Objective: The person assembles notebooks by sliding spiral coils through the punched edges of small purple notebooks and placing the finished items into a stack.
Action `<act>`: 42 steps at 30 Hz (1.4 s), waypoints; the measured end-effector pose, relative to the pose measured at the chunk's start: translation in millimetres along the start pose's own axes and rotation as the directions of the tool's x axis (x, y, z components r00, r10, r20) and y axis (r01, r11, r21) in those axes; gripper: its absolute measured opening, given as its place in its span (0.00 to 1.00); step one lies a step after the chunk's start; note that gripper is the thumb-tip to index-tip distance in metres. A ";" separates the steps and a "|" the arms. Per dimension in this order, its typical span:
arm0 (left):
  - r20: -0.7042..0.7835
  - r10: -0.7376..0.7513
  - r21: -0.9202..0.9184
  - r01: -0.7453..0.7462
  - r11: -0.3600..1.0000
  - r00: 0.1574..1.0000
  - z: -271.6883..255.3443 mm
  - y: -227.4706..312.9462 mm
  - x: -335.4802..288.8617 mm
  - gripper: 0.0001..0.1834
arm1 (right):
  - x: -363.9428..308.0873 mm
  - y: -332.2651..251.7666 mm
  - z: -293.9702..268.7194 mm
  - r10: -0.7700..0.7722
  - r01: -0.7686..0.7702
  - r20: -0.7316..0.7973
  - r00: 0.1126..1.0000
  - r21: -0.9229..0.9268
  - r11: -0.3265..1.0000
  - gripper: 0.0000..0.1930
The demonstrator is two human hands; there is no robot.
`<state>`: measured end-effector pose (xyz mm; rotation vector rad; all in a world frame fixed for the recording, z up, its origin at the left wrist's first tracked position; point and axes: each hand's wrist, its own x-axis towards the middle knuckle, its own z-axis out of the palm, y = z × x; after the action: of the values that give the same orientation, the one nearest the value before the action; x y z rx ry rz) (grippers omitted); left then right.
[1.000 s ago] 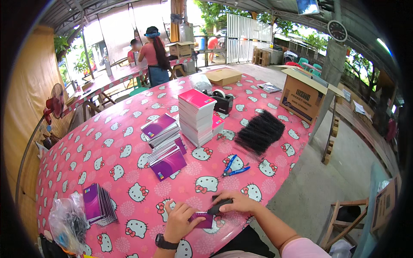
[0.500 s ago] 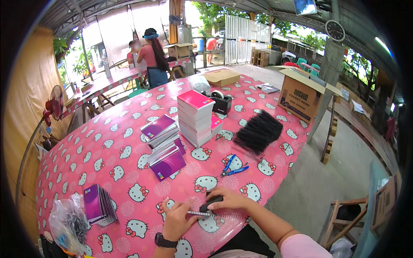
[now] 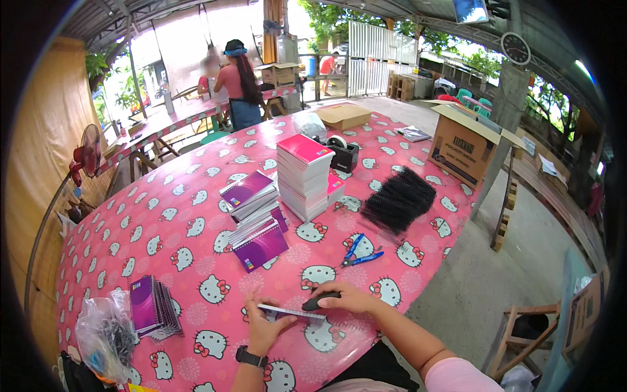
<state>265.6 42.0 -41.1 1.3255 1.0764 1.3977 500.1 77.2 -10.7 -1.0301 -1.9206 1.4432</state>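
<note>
Near the table's front edge, my left hand [image 3: 262, 333] is closed on a small notebook [image 3: 290, 313], held tilted with its thin edge up. My right hand [image 3: 349, 298] grips a black rounded object [image 3: 320, 301] whose kind I cannot make out, close to the notebook's right end. A wire coil by that end is blurred. Beyond my hands lie blue-handled cutting pliers [image 3: 360, 251]. Farther out are a heap of black spiral coils [image 3: 400, 201], a pile of purple spiral notebooks [image 3: 261, 246] and a tall stack of pink-covered pads [image 3: 304, 179].
More purple notebooks [image 3: 151, 304] stand at the left beside a clear plastic bag [image 3: 101, 333]. A black tape dispenser [image 3: 344, 155], a flat carton [image 3: 344, 116] and a large cardboard box [image 3: 460, 147] are at the far side. People work at another table behind a red fan [image 3: 85, 157].
My left hand has turned the notebook up off the tabletop. My right hand has shifted slightly up with the black object. The whole view has moved a little.
</note>
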 end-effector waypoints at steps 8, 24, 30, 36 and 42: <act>0.242 -0.055 0.040 0.047 0.998 0.969 -4.7 -5.6 3.2 0.22 | 0.7 -9.5 -1.3 0.004 -0.006 -0.026 1.000 -0.082 0.997 0.29; 0.250 -0.018 -0.030 0.027 0.999 0.968 -4.3 -4.7 5.2 0.22 | 16.3 -26.3 5.4 -0.257 0.233 0.151 0.954 0.162 0.959 0.24; 0.245 -0.034 0.022 0.029 0.999 0.969 -9.5 -13.1 4.0 0.23 | 22.2 -36.5 11.3 -0.124 0.132 0.149 0.981 -0.047 0.990 0.28; 0.240 -0.068 0.102 0.044 0.994 0.968 -8.7 -6.7 3.3 0.23 | 23.1 -40.2 9.1 -0.178 0.172 0.011 0.984 -0.316 0.933 0.25; 0.232 -0.028 -0.005 0.030 1.000 0.972 -9.9 -13.7 4.7 0.18 | 20.4 -18.4 4.7 -0.246 0.165 -0.139 0.959 -0.433 0.886 0.27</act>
<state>256.2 49.4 -54.0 1.4227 0.9278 1.1903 479.9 88.6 4.7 -1.0611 -2.1686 0.7973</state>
